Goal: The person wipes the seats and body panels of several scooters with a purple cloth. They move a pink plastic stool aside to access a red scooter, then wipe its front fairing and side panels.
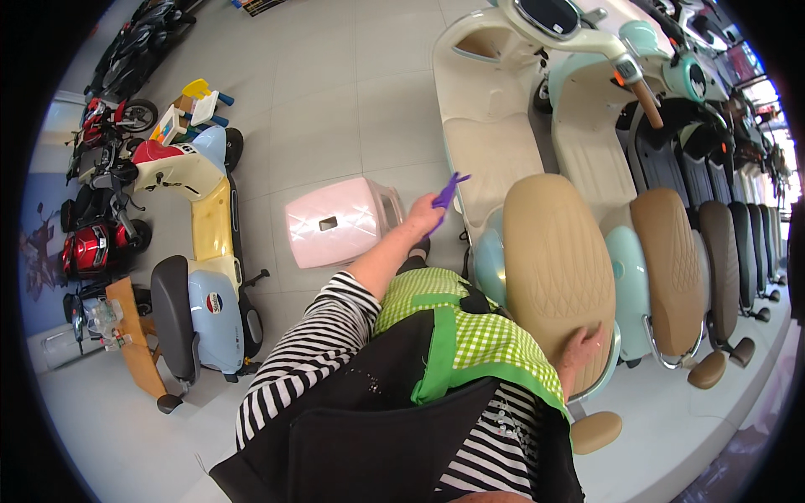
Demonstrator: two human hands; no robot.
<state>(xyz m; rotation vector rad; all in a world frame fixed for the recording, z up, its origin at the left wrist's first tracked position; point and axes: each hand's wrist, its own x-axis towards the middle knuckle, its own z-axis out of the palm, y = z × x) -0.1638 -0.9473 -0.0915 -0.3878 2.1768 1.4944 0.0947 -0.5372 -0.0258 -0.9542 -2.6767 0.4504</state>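
My left hand (pixel 425 213) reaches forward and is closed around a purple cloth (pixel 447 195), part of which sticks out above my fingers. It is between a pink plastic stool (pixel 335 225) and a cream and light blue scooter (pixel 489 155). On the rear part of that scooter's long tan quilted seat (pixel 555 251) rests my right hand (pixel 583 346). Its fingers lie along the seat surface, and nothing shows in them. A tan backrest pad (pixel 597 432) sits behind the seat, close to my right forearm.
To the right, more scooters stand in a tight row, the nearest with a brown seat (pixel 667 268). A light blue scooter (pixel 216 318) is parked at left, beside a wooden bench (pixel 136 344). Farther off are a small toy table (pixel 204 107) and red motorcycles (pixel 88 251).
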